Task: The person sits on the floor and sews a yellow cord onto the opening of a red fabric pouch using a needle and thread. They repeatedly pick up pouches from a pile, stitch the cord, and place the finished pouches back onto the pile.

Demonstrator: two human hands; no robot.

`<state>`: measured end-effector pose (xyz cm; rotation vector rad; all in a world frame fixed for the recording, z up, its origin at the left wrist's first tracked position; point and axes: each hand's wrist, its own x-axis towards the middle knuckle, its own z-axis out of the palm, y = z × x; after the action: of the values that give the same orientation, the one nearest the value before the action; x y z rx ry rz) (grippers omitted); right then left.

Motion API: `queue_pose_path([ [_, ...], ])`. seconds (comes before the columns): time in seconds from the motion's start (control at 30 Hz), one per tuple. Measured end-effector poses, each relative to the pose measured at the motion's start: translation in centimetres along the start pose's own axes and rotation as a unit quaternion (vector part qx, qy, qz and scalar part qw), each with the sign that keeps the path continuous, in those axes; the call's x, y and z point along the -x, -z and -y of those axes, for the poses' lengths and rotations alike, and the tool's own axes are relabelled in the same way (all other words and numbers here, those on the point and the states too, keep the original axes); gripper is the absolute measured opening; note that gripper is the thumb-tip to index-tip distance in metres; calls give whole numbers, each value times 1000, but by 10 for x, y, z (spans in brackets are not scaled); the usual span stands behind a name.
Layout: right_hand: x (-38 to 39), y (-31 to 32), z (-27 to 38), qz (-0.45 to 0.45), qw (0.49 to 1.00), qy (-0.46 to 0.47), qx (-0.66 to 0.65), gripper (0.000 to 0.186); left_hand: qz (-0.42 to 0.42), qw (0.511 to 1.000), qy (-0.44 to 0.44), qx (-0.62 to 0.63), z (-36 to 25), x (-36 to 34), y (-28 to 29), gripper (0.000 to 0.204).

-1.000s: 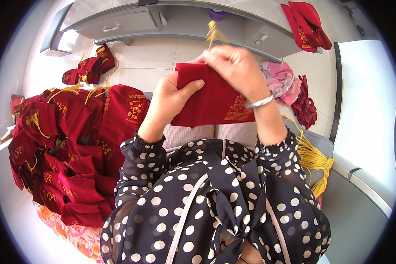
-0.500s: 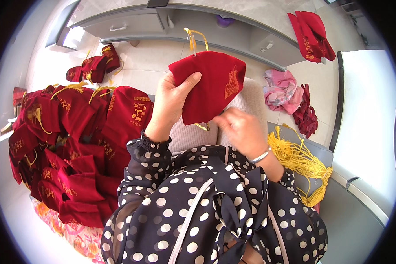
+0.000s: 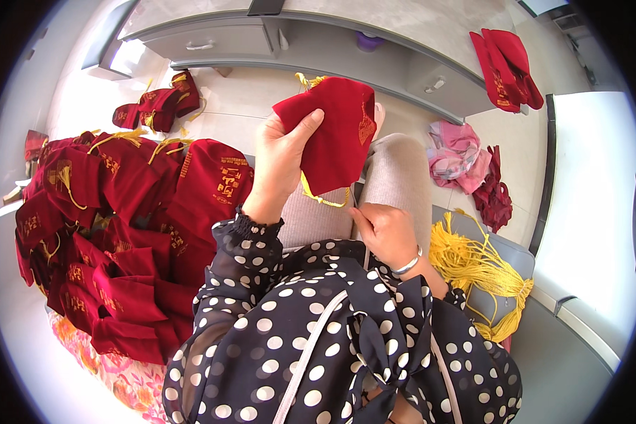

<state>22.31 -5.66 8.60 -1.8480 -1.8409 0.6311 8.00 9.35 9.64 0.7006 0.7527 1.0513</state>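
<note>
My left hand (image 3: 286,145) pinches a dark red cloth pouch (image 3: 332,134) with gold print near its right edge, thumb on the front and the other fingers hidden behind. Yellow cord (image 3: 311,80) shows at the pouch's top edge. Below it, a loop of yellow cord (image 3: 321,201) hangs out and runs toward my right hand (image 3: 387,237). That hand is closed over my lap, around what looks like a thin metal rod whose tip meets the cord; most of it is hidden by the fingers.
On my left lies a large heap of red pouches (image 3: 131,283), several with yellow cords. A bundle of yellow cords (image 3: 473,268) rests on a grey surface at my right. Pink cloth (image 3: 456,155) and red cords or strips (image 3: 492,194) lie on the floor. Red pouches (image 3: 505,69) hang over the cabinet edge.
The cord loop above the pouch has shrunk, while a longer loop now shows below it. The metal piece no longer sticks out on top. My right hand has moved down and slightly right.
</note>
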Motion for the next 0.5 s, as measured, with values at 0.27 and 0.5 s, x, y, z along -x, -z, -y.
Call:
queue_pose_path([
  [0.27, 19, 0, -16, 40, 999, 23, 7, 29, -75, 993, -64, 65, -8, -15, 3, 20],
  [0.5, 18, 7, -19, 77, 891, -187, -405, 20, -53, 994, -29, 90, -15, -25, 14, 20],
])
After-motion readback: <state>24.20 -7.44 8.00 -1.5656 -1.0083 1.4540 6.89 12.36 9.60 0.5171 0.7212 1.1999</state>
